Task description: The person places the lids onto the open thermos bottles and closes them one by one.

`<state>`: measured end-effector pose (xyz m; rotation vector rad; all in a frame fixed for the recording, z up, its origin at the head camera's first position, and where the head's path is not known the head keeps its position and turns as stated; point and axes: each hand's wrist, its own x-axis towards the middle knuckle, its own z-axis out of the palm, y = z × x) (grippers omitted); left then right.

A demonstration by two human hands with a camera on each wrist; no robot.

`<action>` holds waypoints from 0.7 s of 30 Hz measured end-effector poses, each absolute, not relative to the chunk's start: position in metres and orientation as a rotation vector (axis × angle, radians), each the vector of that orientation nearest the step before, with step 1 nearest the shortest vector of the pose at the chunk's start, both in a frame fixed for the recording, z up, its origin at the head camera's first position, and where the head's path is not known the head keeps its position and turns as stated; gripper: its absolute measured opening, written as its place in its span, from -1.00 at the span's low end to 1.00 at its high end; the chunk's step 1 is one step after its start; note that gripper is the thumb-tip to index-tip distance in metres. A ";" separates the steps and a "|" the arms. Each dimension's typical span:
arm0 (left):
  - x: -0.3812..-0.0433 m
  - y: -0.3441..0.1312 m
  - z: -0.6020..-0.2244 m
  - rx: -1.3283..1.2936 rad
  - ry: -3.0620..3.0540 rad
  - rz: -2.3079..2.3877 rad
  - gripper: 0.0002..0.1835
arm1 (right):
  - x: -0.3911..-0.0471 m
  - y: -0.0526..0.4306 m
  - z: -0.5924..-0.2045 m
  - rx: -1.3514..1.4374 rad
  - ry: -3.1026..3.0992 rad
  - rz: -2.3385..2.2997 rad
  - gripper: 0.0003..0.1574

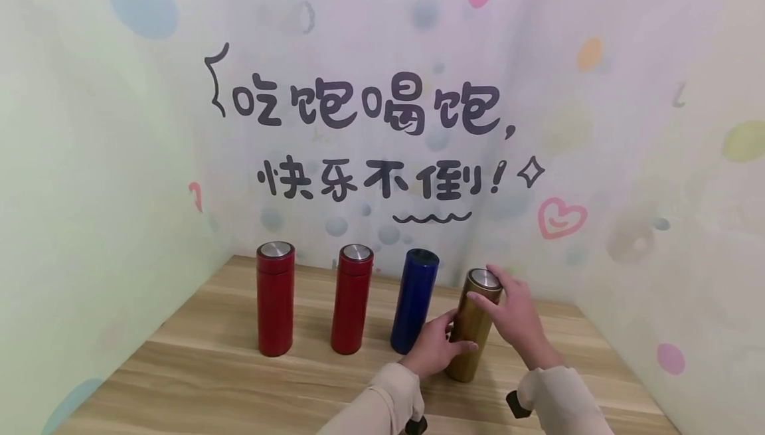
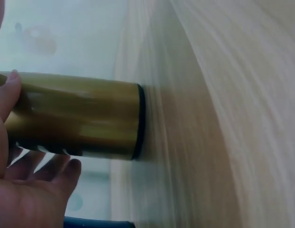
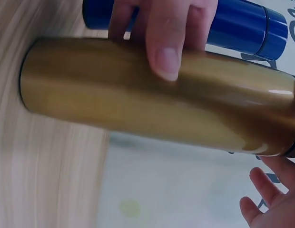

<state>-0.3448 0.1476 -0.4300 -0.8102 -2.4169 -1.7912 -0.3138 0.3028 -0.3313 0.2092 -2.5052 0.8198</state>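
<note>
A gold thermos bottle (image 1: 476, 319) with a silver-topped lid (image 1: 485, 279) stands on the wooden table, leaning slightly right in the head view. My left hand (image 1: 431, 351) grips its middle from the left, thumb across the near side. Around the lid, the fingers and thumb of my right hand (image 1: 517, 319) hold the top. The left wrist view has the dark base of the gold bottle (image 2: 85, 118) at the tabletop, with the left hand (image 2: 33, 199) around its body. In the right wrist view, the right hand (image 3: 280, 202) is partly cut off beside the lid end.
Just left of the gold bottle stands a blue thermos (image 1: 414, 302). Two red thermoses (image 1: 275, 302) (image 1: 351, 302) stand further left in the same row. Behind the wooden table (image 1: 197, 362) rises a wall (image 1: 370, 36) printed with lettering; side walls flank it.
</note>
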 end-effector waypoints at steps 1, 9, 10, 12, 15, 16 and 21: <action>-0.345 0.147 -0.429 -0.801 -2.419 -1.788 -0.25 | -0.314 0.303 -0.332 0.210 -2.499 0.787 -0.04; -0.338 0.136 -0.425 -0.766 -2.410 -1.706 -0.27 | -0.309 0.295 -0.336 0.218 -2.367 0.601 -0.08; -0.337 0.133 -0.424 -0.753 -2.406 -1.706 -0.27 | -0.308 0.294 -0.336 0.220 -2.341 0.583 -0.11; -0.332 0.128 -0.419 -0.733 -2.397 -1.711 -0.29 | -0.303 0.292 -0.334 0.238 -2.277 0.533 -0.18; -0.327 0.117 -0.412 -0.732 -2.397 -1.681 -0.33 | -0.297 0.288 -0.333 0.313 -2.129 0.454 -0.29; -0.326 0.112 -0.409 -0.743 -2.405 -1.643 -0.35 | -0.294 0.286 -0.332 0.353 -2.068 0.433 -0.34; -0.318 0.088 -0.402 -0.779 -2.484 -1.335 -0.40 | -0.281 0.272 -0.335 0.556 -1.866 0.379 -0.49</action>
